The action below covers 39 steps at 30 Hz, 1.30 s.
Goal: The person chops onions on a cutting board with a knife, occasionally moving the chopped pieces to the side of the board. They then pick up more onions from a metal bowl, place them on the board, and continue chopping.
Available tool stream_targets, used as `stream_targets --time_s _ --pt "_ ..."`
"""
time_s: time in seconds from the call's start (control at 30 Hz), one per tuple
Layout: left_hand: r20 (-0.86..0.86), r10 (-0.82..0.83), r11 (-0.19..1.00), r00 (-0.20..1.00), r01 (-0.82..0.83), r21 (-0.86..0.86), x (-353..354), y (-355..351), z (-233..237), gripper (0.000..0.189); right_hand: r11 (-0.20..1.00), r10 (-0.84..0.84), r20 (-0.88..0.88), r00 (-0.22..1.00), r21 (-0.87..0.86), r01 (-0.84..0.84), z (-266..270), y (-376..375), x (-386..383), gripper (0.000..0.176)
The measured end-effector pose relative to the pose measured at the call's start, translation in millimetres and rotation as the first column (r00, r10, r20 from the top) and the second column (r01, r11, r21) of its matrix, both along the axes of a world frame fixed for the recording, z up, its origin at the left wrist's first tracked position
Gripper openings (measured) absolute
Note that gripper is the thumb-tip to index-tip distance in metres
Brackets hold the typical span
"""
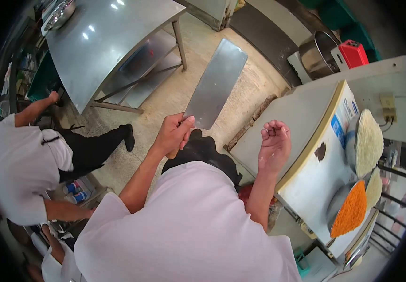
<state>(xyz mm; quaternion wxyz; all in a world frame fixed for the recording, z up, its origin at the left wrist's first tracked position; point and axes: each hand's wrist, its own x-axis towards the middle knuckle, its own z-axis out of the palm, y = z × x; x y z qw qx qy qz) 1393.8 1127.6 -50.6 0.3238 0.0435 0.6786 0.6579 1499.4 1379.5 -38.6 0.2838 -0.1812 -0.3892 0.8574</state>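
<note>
My left hand (174, 134) is closed around the wooden handle of a cleaver (218, 82). Its broad, rectangular metal blade points up and away from me, above the floor. To the right, my right hand (274, 145) is raised with the palm showing. Its fingers are loosely curled, and nothing is visible in them. This hand is nearest to the white, yellow-edged top of a worn cabinet (283, 127), and pale specks dot its palm.
At the upper left stands a steel table (113, 37) with a lower shelf. A co-worker in a white shirt (22, 169) bends beside it. Bowls of orange shreds (351, 209) and pale shreds (370, 143) stand at right. A steel pot (318, 55) is at the back.
</note>
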Motion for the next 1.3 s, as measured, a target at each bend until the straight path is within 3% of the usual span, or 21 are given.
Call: stream_targets --time_s 0.27,0.5,0.6,0.8,1.07,1.3 --pt "0.079 0.203 0.979 0.976 -0.200 -0.037 -38 12 -5 0.031 0.997 0.069 -0.132 0.989 -0.037 -0.074 7 57 -107 0.021" --pt "0.087 0.404 0.914 0.911 -0.398 -0.078 -67 57 7 0.030 0.948 0.269 -0.200 0.942 -0.119 -0.296 -9 96 -217 0.022" --pt "0.103 0.480 0.877 0.871 -0.476 -0.069 -80 85 28 0.030 0.935 0.331 -0.179 0.927 -0.069 -0.347 -10 116 -252 0.022" --pt "0.046 0.588 0.808 0.808 -0.583 -0.086 -86 109 28 0.028 0.873 0.480 -0.060 0.875 -0.070 -0.483 -16 142 -306 0.021" --pt "0.131 0.754 0.657 0.643 -0.738 -0.157 -86 99 22 0.026 0.743 0.661 0.000 0.750 -0.138 -0.655 -31 100 -359 0.019" --pt "0.166 0.804 0.581 0.571 -0.814 -0.016 -119 60 8 0.021 0.625 0.779 0.022 0.627 -0.117 -0.772 -20 49 -381 0.017"
